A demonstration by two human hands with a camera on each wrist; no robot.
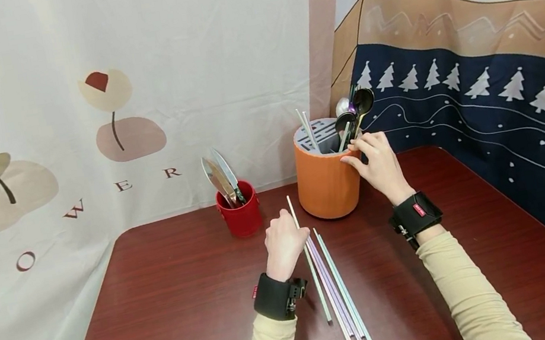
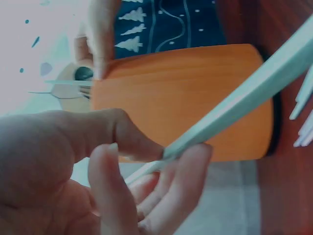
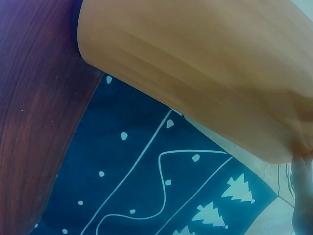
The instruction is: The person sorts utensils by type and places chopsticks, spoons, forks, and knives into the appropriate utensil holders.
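Note:
My left hand pinches a pale green chopstick between thumb and fingers. In the head view this chopstick slants over the table, its upper end near the orange utensil holder. At the holder's right side, my right hand grips the rim, thumb on the outer wall; its fingertips are partly hidden. Two pale chopsticks stand in the holder's slotted top, and several spoons and ladles rise from its right part. Below my left hand, several pastel chopsticks lie side by side on the table.
A red cup holding several knives stands left of the orange holder. The dark red table meets a pale printed curtain at the back and a navy tree-patterned cloth on the right.

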